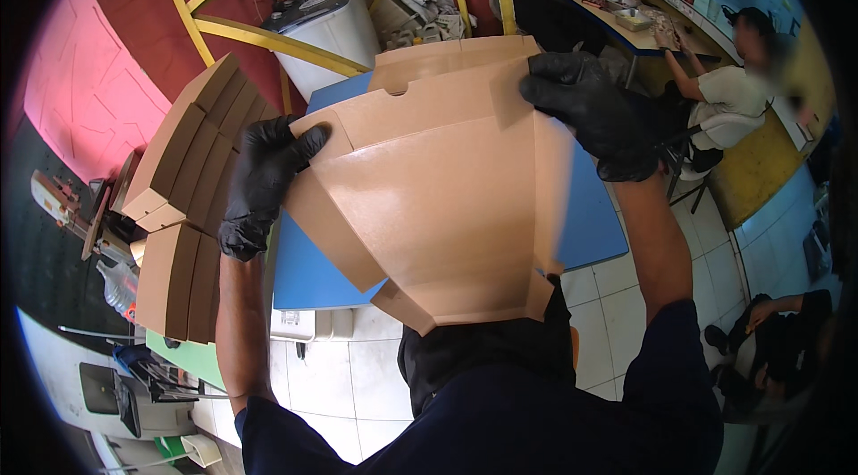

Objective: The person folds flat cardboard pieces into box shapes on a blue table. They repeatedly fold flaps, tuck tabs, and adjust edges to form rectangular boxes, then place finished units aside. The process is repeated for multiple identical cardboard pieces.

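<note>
A partly folded brown cardboard box (447, 216) is held up in front of me, its flaps spread and its near edge close to my body. My left hand (265, 173), in a black glove, pinches the box's upper left corner between thumb and fingers. At the upper right corner my right hand (585, 109), gloved in black too, grips the cardboard with the thumb on the near face. Beneath the box lies a blue tabletop (585, 225), partly covered by it. Another brown cardboard piece (451, 55) shows just behind the box's far edge.
Stacked brown boxes (183, 162) rise at my left on a green surface (192, 357). Beyond the table stand a white washing machine (331, 28) and a yellow metal frame (277, 42). People sit around a work table (648, 24) at the far right; another person (778, 341) is at lower right.
</note>
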Demonstrator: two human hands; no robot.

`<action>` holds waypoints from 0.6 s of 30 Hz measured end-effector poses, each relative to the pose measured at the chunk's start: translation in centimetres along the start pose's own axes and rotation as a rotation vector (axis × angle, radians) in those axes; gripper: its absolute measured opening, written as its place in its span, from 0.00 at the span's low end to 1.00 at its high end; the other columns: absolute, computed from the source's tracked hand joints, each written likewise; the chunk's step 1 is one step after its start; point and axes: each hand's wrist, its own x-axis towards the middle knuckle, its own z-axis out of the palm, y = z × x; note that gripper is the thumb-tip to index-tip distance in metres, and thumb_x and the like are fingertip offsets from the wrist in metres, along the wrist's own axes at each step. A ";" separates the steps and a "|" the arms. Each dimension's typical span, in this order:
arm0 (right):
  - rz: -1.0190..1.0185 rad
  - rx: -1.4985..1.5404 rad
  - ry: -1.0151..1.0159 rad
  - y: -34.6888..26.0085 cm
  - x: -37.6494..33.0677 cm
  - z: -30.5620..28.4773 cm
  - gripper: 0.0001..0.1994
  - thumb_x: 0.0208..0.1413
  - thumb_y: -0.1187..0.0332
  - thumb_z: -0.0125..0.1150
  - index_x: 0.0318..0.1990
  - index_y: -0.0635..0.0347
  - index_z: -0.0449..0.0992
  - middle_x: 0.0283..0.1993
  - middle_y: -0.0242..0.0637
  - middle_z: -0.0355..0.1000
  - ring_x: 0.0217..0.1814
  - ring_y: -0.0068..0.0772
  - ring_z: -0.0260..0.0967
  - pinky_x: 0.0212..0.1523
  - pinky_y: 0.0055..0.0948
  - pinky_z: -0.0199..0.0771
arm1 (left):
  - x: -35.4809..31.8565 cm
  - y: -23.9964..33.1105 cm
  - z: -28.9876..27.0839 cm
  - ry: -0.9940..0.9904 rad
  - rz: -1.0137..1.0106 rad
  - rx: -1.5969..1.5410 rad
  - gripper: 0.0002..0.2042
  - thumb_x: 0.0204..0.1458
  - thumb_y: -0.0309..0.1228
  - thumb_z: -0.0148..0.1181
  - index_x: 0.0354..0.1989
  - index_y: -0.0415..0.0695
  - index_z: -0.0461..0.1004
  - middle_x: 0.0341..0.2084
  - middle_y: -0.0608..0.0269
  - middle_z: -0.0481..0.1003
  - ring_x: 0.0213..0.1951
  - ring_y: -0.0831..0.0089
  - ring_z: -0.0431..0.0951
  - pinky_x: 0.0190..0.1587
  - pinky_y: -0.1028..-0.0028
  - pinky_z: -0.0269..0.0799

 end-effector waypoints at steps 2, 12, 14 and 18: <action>-0.028 0.016 0.103 0.0 0.4 1.1 0.11 0.61 0.67 0.69 0.46 0.64 0.84 0.38 0.33 0.82 0.42 0.19 0.77 0.45 0.23 0.76 | -0.1 0.2 0.2 -0.011 -0.003 -0.013 0.12 0.59 0.36 0.70 0.37 0.38 0.85 0.25 0.68 0.81 0.26 0.86 0.75 0.30 0.79 0.70; 0.016 0.259 0.328 -0.9 1.1 2.4 0.09 0.66 0.66 0.61 0.43 0.61 0.83 0.35 0.28 0.79 0.35 0.18 0.76 0.38 0.22 0.76 | -1.6 -4.3 -0.1 0.084 -0.107 -0.523 0.21 0.64 0.44 0.62 0.55 0.39 0.78 0.44 0.62 0.81 0.43 0.78 0.80 0.44 0.77 0.75; 0.028 0.238 0.388 -0.5 1.5 2.4 0.09 0.66 0.64 0.62 0.41 0.60 0.82 0.33 0.27 0.77 0.31 0.16 0.74 0.32 0.21 0.73 | -2.6 -4.9 1.3 0.094 -0.018 -0.571 0.23 0.65 0.46 0.60 0.58 0.40 0.76 0.47 0.61 0.80 0.46 0.75 0.80 0.47 0.76 0.76; 0.030 0.231 0.357 0.9 2.5 3.1 0.11 0.67 0.62 0.62 0.42 0.60 0.82 0.33 0.28 0.78 0.32 0.15 0.75 0.32 0.21 0.73 | -3.5 -6.2 6.9 0.252 0.016 -0.707 0.20 0.67 0.45 0.59 0.56 0.40 0.79 0.44 0.62 0.81 0.43 0.78 0.79 0.45 0.76 0.74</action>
